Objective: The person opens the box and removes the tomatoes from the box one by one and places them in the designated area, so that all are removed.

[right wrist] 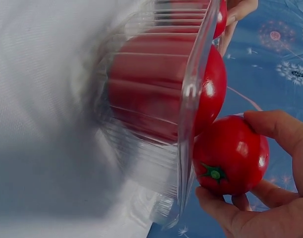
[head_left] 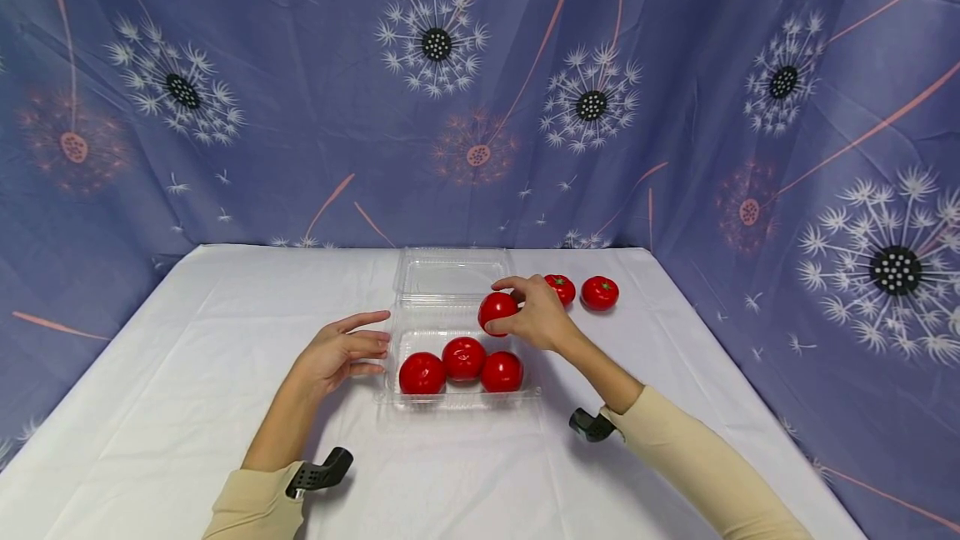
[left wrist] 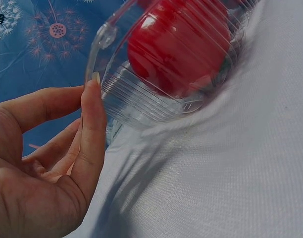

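A clear plastic clamshell container (head_left: 457, 399) stands on the table with its lid (head_left: 453, 276) folded back behind it. Three red tomatoes, among them the middle tomato (head_left: 463, 358), sit in a row in the tray's front. Above the right rear part of the tray, my right hand (head_left: 536, 312) grips another tomato (right wrist: 231, 154) between thumb and fingers; its green stem end shows in the right wrist view. My left hand (head_left: 341, 352) is at the tray's left side, fingers fairly straight and spread, the tips at the rim (left wrist: 94, 59).
Two more tomatoes lie on the table right of the container, the outer tomato (head_left: 600, 293) fully visible, the inner tomato (head_left: 561, 288) partly behind the right hand. A white cloth covers the table (head_left: 187, 407). A blue dandelion-patterned curtain (head_left: 300, 107) hangs behind and on both sides.
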`<act>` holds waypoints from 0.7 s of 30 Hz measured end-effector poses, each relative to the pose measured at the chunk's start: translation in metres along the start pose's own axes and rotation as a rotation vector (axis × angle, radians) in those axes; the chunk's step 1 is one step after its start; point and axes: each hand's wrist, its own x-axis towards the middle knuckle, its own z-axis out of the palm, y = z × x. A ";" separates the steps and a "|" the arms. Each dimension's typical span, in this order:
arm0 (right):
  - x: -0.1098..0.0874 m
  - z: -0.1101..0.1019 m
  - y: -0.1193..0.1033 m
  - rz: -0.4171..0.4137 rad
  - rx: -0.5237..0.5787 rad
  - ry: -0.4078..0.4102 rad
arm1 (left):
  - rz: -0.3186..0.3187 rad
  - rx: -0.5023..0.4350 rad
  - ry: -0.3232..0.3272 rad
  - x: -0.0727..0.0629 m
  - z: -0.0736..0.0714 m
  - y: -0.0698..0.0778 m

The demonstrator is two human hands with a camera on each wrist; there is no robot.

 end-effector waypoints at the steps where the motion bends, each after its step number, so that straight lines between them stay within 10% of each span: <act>1: -0.001 0.000 0.000 0.000 0.002 -0.002 | 0.000 0.000 0.000 0.000 0.000 0.000; 21: -0.009 -0.003 -0.003 0.040 0.109 0.059 | -0.003 -0.004 -0.005 -0.002 0.001 0.001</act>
